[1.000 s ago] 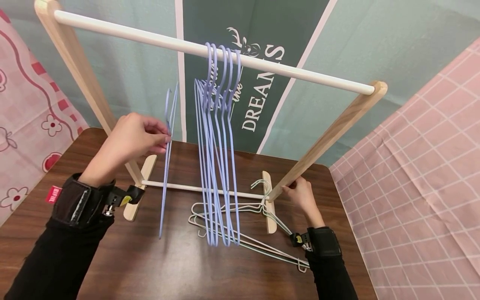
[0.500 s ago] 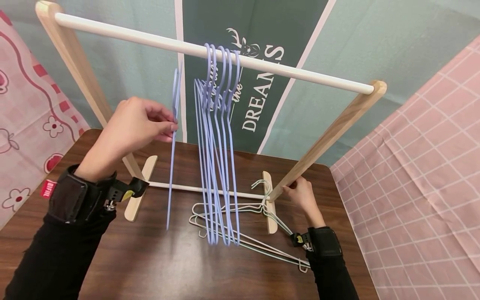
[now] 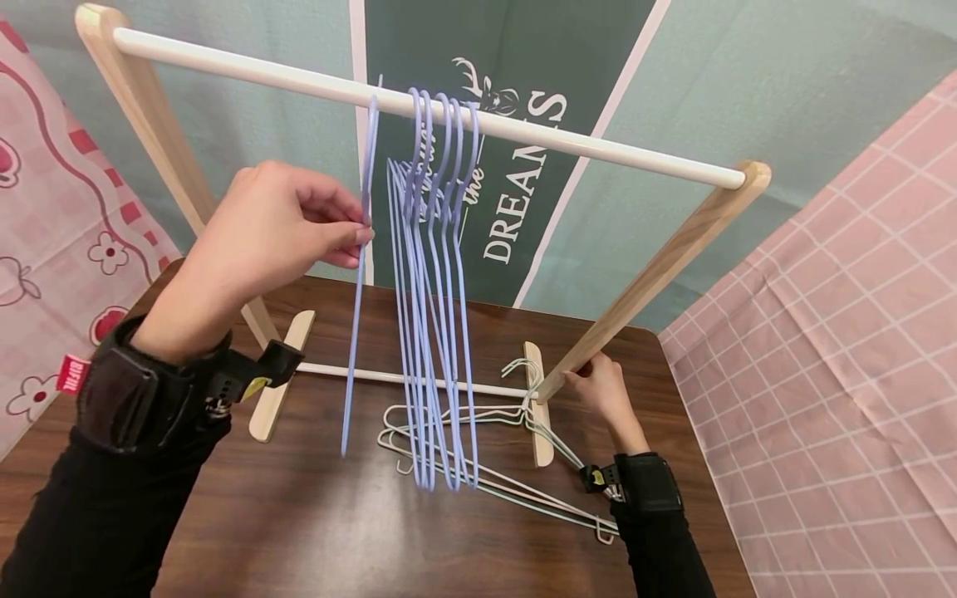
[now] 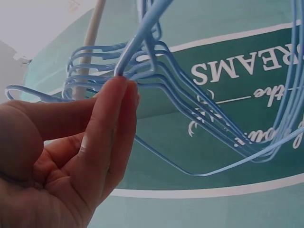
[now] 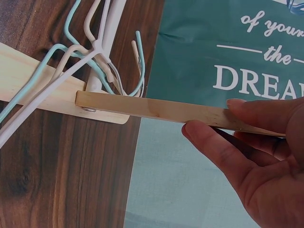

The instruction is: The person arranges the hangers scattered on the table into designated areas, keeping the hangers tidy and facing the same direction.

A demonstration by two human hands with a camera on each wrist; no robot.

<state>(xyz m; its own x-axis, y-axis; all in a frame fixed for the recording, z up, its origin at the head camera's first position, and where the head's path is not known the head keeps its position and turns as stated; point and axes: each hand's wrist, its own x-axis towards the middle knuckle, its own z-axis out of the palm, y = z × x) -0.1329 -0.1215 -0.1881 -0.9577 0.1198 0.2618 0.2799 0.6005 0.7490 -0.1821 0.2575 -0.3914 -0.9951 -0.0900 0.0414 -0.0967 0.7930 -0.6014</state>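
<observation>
Far left, pink flowered cloth point(image 3: 56, 249) hangs beside the bench point(image 3: 277, 515). Next, the left post point(image 3: 153, 124), pale wood, leaning in view, with a flat left foot point(image 3: 271, 409) on the bench. Left hand point(image 3: 277, 218), black strap point(image 3: 120, 399) at the wrist, is raised under the rail point(image 3: 568, 137); grip nearly closed, thumb and fingertips pinching one blue hanger point(image 3: 367, 178) just below its hook. That hanger is upright, seen almost edge-on, hook up at the white rail; cannot tell whether the rail bears it. Just right of it, five blue hangers point(image 3: 447, 208) hang bunched on the rail, well above the lower bar point(image 3: 332, 371). Behind, on the far side, a green cloth point(image 3: 583, 33) lettered DREAMS. Below and right of the bunch, several pale hangers point(image 3: 525, 415), cream, white and mint, lie on the bench, hook ends across the right foot point(image 3: 542, 448). Right hand point(image 3: 601, 389) is low on the right post point(image 3: 650, 282); grip narrowed to the wood's thickness, thumb on one face, fingers on the other, holding it. Far right, pink checked cloth point(image 3: 845, 349) slopes along the bench's edge.
</observation>
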